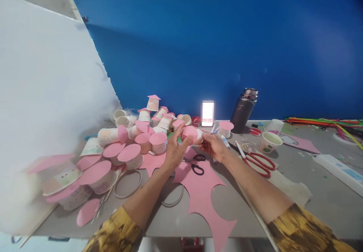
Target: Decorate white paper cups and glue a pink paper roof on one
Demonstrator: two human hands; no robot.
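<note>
Between both hands I hold a small paper cup lying on its side, with a round pink paper disc covering its mouth. My left hand presses fingers and thumb against the pink disc. My right hand grips the cup's body from the right. Below the hands lie black-handled scissors on a cut sheet of pink paper.
A heap of paper cups capped with pink discs fills the left of the grey table. Red scissors, a dark flask, a lit phone, an open cup, pipe cleaners and a power strip sit to the right.
</note>
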